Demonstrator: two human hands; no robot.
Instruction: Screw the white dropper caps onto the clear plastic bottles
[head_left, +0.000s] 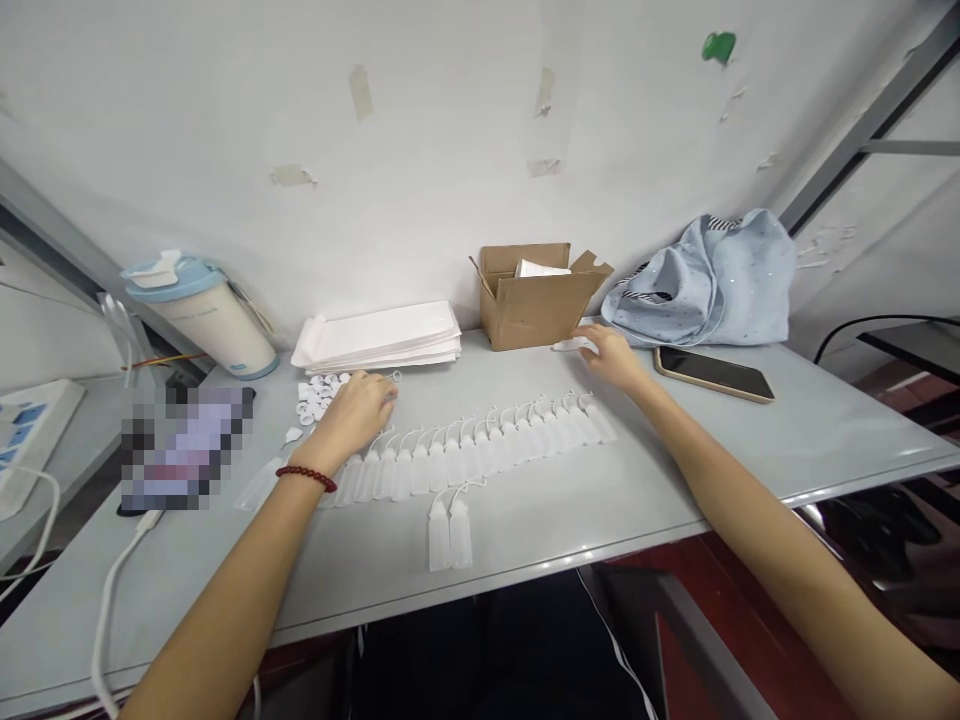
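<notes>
On our surface [570, 530], the plastic bottles [465, 460] lie tight at 6 o'clock, so one bump could scatter them. Left hand [352, 415] half curled by white caps [316, 395] at 10 o'clock, right hand [611, 358] half open at 2 o'clock; we can't tell if either holds anything.

And here we go, a pale grey desk [600, 525] pushed up against a scuffed white wall [420, 170], scraps of old tape [360, 92] and a green patch [718, 46] dotted across it, grey metal framing [870, 122] slanting in at right, dark red furniture [720, 610] below!
</notes>
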